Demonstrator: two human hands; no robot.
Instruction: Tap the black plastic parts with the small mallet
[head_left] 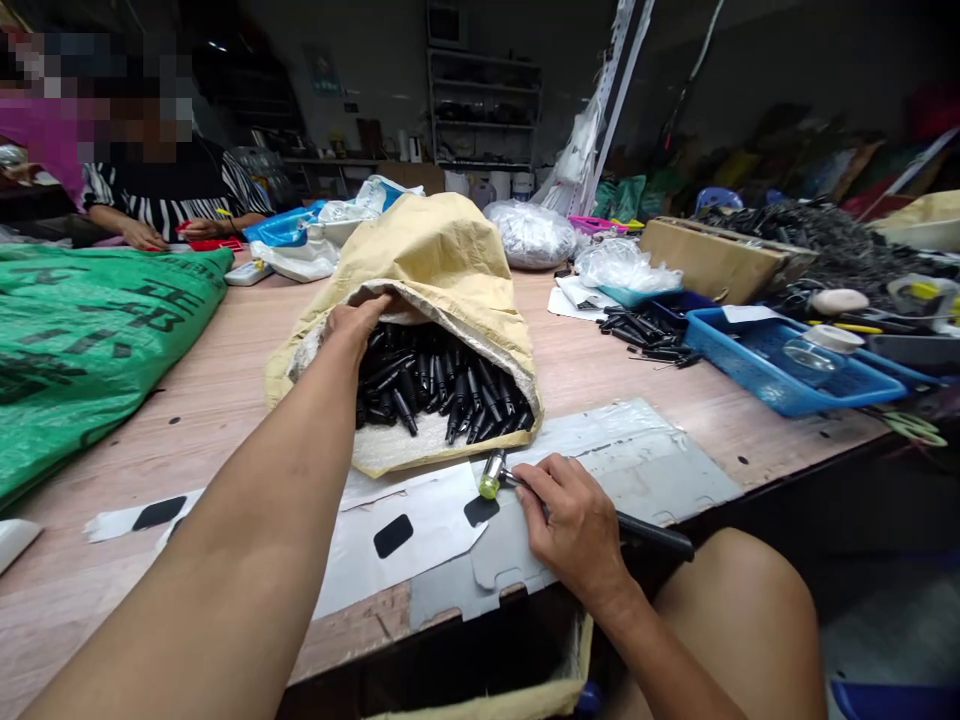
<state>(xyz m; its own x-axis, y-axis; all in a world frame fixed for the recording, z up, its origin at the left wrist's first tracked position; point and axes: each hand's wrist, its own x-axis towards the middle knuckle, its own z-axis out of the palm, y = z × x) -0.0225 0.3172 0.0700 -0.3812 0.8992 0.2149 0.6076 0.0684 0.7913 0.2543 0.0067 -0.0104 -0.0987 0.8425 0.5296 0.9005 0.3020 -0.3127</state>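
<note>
My left hand (358, 322) reaches into the mouth of a tan paper sack (435, 255) lying on its side on the wooden table (217, 390). Its fingers curl over the sack's upper rim, among several black pen-like parts (442, 385) that fill the opening. My right hand (574, 525) rests near the table's front edge, closed round the black handle of a small mallet (495, 474) with a yellow-green head. The mallet head lies on a grey sheet (645, 465) beside a black oval pad (481, 510).
A green woven bag (82, 340) covers the table's left. Blue trays (787, 375) with loose black parts (649, 335), a cardboard box (712, 258) and plastic bags (529, 235) stand at right and back. Another person in a striped top (172, 195) sits far left. White paper (390, 540) lies in front.
</note>
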